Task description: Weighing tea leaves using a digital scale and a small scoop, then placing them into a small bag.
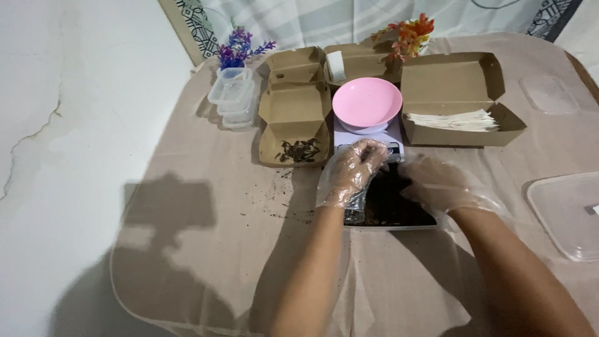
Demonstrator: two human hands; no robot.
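Thin clear plastic gloves cover both hands, and the fingers work in a shallow tray (430, 219) of dark, crumbly dried material that lies directly under them. The left hand (349, 175) curls downward with its fingertips bunched together over the far left part of the tray, as if pinching a bit of the dark stuff, though the crinkled glove hides whether anything is actually caught between them. The right hand (440, 183) lies flatter, fingers bent and pointing left into the same tray, knuckles up; I cannot tell whether it grips anything. Just beyond the fingertips stands a small white scale (394, 140) with a pink bowl (367, 103) on top, likely set close so that a pinch can travel a short way from tray to bowl. To the left of the left hand an open brown cardboard box (293, 122) holds a few dark dried bits (299, 151), and loose crumbs (274, 193) dot the beige cloth (187, 187) between that box and the tray. Beyond the right hand a larger open cardboard box (455, 93) holds a row of pale flat paper packets (452, 120). Farther out stand a stack of clear plastic tubs (234, 97), purple flowers (240, 47) and orange flowers (409, 34). A clear lid (564, 212) lies well to the right, at the table's edge. The cloth near the person's forearms is bare, leaving room to draw the hands back; on the far side the scale and boxes crowd close.
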